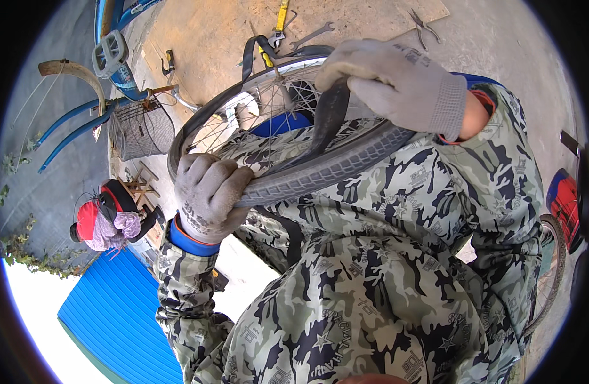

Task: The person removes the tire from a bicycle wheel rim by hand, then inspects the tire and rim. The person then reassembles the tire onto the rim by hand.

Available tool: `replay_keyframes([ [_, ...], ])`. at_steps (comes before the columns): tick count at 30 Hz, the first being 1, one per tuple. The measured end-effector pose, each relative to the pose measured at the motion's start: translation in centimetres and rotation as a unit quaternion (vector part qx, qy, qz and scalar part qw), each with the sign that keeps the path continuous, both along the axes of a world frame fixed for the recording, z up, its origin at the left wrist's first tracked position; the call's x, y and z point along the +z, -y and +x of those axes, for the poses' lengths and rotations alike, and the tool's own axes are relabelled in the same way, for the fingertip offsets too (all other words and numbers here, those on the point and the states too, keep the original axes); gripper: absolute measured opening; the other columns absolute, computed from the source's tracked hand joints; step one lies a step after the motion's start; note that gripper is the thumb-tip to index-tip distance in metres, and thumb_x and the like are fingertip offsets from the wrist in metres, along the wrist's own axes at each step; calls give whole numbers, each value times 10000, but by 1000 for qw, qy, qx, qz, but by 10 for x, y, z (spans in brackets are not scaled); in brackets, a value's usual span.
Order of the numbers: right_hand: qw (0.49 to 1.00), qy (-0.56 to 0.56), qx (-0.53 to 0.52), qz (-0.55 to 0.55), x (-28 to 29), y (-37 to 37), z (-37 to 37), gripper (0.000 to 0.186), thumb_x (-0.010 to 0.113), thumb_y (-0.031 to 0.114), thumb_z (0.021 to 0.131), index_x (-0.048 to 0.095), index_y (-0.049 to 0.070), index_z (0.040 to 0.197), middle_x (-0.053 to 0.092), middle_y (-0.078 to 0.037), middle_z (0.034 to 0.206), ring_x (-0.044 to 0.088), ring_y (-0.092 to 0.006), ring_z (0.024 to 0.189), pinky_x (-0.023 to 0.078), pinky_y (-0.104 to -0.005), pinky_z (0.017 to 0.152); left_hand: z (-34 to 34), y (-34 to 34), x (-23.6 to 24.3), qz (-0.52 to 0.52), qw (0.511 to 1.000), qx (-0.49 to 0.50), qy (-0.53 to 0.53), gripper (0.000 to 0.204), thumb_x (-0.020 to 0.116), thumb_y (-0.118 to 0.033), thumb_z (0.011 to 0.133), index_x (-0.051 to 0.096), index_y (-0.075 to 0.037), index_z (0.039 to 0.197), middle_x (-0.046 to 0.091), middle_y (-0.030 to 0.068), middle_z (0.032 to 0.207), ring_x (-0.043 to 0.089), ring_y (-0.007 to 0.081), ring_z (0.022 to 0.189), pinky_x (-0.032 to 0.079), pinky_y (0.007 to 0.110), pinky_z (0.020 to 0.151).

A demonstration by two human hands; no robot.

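A spoked bicycle wheel with a black treaded tire (333, 171) rests tilted against my lap. My left hand (211, 197), in a grey work glove, is wrapped round the tire on the wheel's left side. Over the wheel's right side, my gloved right hand (394, 83) is closed on a flat black inner tube (331, 115). Part of that tube hangs out of the tire, running down from the right hand to the tire's near edge. The right hand's fingertips are partly hidden behind the tube. Another loose black loop (248, 57) shows beyond the wheel's far edge.
On a brown board (205, 32) lie a yellow-handled adjustable wrench (279, 32), an open-ended wrench (312, 35) and pliers (424, 29). A blue bicycle frame (123, 77) with a wire basket (143, 128) is at left, near a person in a red helmet (88, 221). Another bicycle wheel (554, 269) stands right.
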State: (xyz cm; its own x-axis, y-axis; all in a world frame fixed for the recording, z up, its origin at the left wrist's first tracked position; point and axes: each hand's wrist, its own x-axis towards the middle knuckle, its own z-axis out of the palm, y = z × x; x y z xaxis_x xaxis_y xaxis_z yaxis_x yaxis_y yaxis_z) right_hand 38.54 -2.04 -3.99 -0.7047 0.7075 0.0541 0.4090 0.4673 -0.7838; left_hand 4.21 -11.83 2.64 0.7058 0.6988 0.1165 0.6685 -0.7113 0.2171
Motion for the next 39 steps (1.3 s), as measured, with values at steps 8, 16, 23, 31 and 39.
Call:
replay_keyframes([
  [8,990,23,87,-104,-53,24,-38,450,696,151,990,703,167,1440,639,-152,1495,625,-374,1353,489,-471,1199,-48,0,16,-20,998,-45,-29,500,871,-195,696,705,-129,1163,678,34,949,676,261,870,529,447,790],
  [16,984,63,110,-126,-32,13,-55,184,698,171,1007,710,39,1135,714,-146,959,727,-280,955,544,-456,871,-68,12,15,-46,997,-49,-34,534,857,-133,679,698,-132,1188,686,36,1003,674,280,904,530,457,796],
  [23,964,-11,107,-244,-23,7,-44,129,694,155,1040,651,34,1055,671,-121,947,656,-241,880,509,-401,821,-68,7,14,-64,996,20,-51,529,853,-80,638,709,-144,1143,695,45,995,660,302,907,516,462,805],
  [31,963,-71,186,-184,-35,-4,-21,341,884,255,906,670,18,1025,626,-120,1009,640,-307,952,519,-422,857,-50,-4,11,-66,989,100,-88,435,863,-60,709,706,-121,1110,667,81,1017,641,328,945,511,478,814],
  [39,972,-64,201,-101,-29,-1,-14,506,961,377,719,702,71,1028,627,-94,1061,613,-335,1120,483,-477,991,-41,-18,21,-83,985,112,-104,440,878,-5,697,663,-87,1073,668,135,1028,671,366,954,530,469,793],
])
